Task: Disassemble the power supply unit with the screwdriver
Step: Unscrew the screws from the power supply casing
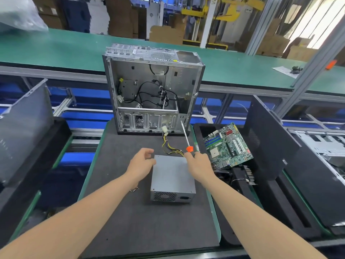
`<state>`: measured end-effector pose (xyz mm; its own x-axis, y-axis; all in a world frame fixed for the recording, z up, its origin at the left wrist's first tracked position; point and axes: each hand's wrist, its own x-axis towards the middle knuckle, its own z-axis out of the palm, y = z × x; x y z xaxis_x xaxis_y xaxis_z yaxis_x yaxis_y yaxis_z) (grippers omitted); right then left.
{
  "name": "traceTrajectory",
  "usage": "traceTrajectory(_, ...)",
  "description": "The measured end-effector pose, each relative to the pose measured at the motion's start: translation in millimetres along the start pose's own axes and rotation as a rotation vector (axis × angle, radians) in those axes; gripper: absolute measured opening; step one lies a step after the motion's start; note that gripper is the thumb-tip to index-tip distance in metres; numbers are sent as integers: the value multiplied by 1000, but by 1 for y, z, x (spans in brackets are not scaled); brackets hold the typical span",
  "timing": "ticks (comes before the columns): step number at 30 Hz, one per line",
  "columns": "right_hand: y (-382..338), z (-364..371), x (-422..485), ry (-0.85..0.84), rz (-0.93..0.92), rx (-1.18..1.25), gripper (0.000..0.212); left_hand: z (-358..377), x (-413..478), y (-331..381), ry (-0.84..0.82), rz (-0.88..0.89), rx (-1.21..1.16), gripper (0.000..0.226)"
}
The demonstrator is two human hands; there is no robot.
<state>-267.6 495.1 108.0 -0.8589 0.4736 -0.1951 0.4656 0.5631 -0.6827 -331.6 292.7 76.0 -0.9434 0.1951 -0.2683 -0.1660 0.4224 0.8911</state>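
A grey metal power supply unit [171, 176] lies flat on the dark foam mat [130, 221], fan grille facing me, its yellow and black cable bundle [170, 146] trailing toward the case. My right hand [198, 163] grips a screwdriver [186, 138] with an orange collar, its shaft pointing up and away. The hand sits at the unit's far right corner. My left hand [142, 161] hovers at the unit's far left corner, fingers loosely curled, holding nothing.
An opened computer case [153, 90] stands at the mat's far edge with loose black cables inside. A green motherboard [227, 144] lies in a black bin [242, 176] on the right. Side panels lean at left and right. A green conveyor runs behind.
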Motion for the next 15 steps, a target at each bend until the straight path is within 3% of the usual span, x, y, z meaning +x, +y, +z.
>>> traceTrajectory(3, 25, -8, 16, 24, 63, -115, 29, -1, -1, -7, -60, -2, 87, 49)
traceTrajectory(7, 68, -14, 20, -48, 120, -229, 27, 10, -2, -11, -94, 158, 293, 60)
traceTrajectory(11, 91, -5, 17, -131, 142, -164, 44, 26, -4, 2, -138, 340, 574, 75)
traceTrajectory(15, 99, 5, 16, -158, 100, -159, 46, 40, -6, 19, -262, 458, 842, 103)
